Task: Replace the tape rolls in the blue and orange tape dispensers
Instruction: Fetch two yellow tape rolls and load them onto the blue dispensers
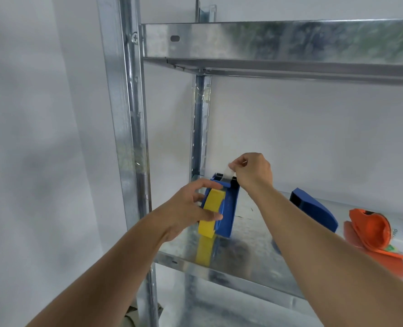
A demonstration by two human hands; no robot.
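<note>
Blue dispenser (228,206) stands on the metal shelf (243,253), near its left post. Left hand (188,208) grips the yellow tape roll (211,212) against the dispenser's left side, fingers curled over the rim, likely to steady it. Right hand (252,171) pinches a clear tape end (228,173) at the far cutter (probably threading). Orange dispenser (370,228) lies far right, open; blue cover piece (313,208) between.

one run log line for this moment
left hand: holds yellow roll | right hand: pinches tape end | blue dispenser: on shelf
</note>
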